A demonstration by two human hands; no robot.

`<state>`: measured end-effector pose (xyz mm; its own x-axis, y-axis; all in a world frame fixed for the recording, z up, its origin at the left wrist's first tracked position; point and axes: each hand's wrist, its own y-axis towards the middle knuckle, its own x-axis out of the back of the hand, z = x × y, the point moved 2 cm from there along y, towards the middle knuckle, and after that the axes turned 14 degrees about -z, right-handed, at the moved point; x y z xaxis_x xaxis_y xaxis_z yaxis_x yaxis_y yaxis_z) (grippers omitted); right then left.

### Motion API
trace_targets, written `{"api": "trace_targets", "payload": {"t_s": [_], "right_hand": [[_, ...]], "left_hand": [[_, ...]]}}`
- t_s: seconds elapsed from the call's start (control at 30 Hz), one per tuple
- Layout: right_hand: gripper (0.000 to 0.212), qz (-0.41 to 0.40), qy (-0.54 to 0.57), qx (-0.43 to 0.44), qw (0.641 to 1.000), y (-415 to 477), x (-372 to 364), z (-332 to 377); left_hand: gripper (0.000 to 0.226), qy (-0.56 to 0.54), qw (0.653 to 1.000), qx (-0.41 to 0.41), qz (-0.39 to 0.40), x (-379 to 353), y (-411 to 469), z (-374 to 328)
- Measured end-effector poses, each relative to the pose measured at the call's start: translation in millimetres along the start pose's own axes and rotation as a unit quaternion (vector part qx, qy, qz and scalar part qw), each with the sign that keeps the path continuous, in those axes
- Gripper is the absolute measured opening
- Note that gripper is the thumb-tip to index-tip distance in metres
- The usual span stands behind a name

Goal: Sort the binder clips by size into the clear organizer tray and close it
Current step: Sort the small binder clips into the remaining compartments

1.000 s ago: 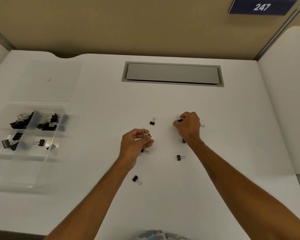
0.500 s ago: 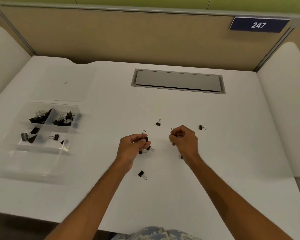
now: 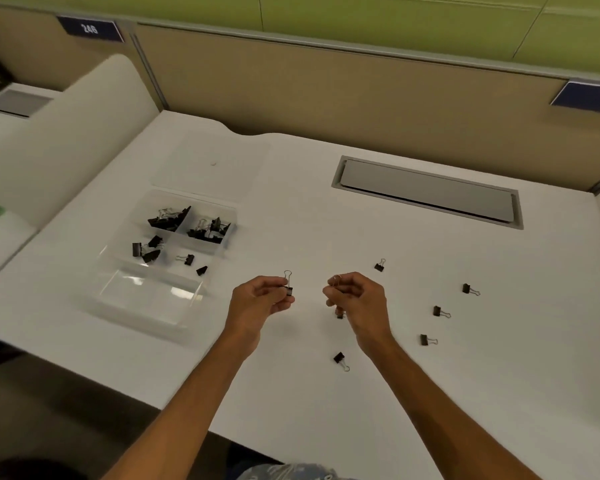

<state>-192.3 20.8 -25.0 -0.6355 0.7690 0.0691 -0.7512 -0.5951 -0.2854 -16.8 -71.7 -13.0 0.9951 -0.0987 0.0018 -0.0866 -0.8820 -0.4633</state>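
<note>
My left hand pinches a small black binder clip, its wire handle pointing up. My right hand is closed on another small binder clip; only its wire loop shows at the fingers. Both hands hover above the white desk, right of the clear organizer tray. The tray's far compartments hold piles of larger black clips; middle compartments hold a few smaller clips. Several small loose clips lie on the desk right of my right hand, one more clip between my forearms.
The tray's clear lid lies flat behind the tray. A grey cable hatch is set into the desk at the back. Tan partition walls bound the desk behind and at both sides. The desk's front edge runs under my forearms.
My view has swung left, so the tray sits nearer the centre. Both hands have lifted off the desk with their clips and shifted toward the tray.
</note>
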Motion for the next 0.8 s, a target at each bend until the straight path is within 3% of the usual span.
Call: {"api": "trace_targets", "payload": {"t_s": [0.37, 0.67, 0.8], "right_hand": [[0.012, 0.042, -0.015, -0.001, 0.999, -21.6, -137.0, 12.1], [0.014, 0.018, -0.082, -0.016, 0.996, -21.4, -226.5, 18.2], [0.014, 0.019, -0.145, 0.016, 0.989, -18.3, -251.8, 20.6]], "left_hand": [[0.017, -0.017, 0.999, -0.012, -0.04, 119.9, 64.1, -45.6], [0.018, 0.067, 0.996, -0.035, -0.038, 172.8, 136.6, -64.9], [0.021, 0.132, 0.989, -0.053, -0.04, 177.6, 158.5, -68.2]]}}
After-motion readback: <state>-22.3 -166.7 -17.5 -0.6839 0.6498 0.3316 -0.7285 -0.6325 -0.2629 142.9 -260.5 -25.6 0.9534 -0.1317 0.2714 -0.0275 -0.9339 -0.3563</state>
